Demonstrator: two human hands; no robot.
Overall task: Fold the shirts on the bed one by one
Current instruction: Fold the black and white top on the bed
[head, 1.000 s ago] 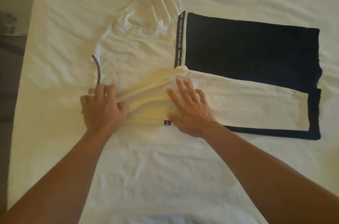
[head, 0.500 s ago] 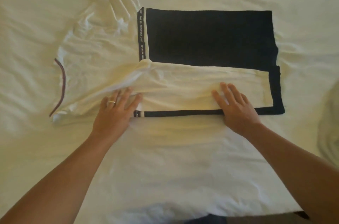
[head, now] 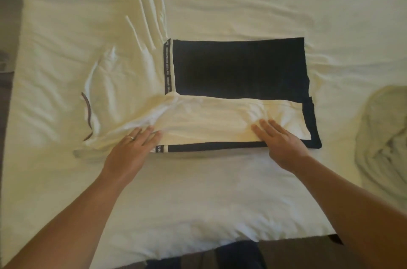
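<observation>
Head view looks down on 2 bare forearms reaching over a bed [head: 209,213] covered with a wrinkled cream sheet. The left hand [head: 130,152] lies flat with its fingers straight and slightly spread, pressing the near left part of a shirt [head: 237,68]; a ring [head: 130,137] sits on 1 of its fingers. The right hand [head: 279,143] also lies flat, fingers straight and close together, pressing the near right part of the same garment.

The shirt lies just beyond both hands, spread across the sheet. Its dark panel fills the area past the right hand's fingertips, while a cream panel [head: 209,123] is folded over the near side and runs between the 2 hands. A narrow dark edge shows along the near side of that fold, from beside the left hand to under the right palm. A dark printed strip [head: 167,66] with small pale lettering, too blurred to read, runs away from the left hand along the dark panel's left edge. Beyond and left of the left hand, the cream upper part of the shirt is rumpled, and a dark-trimmed collar [head: 87,112] curves at its far left side.

Well to the right of the right hand, a bunched pale cloth [head: 383,136] rests on the bed; whether it is another shirt cannot be told.
</observation>
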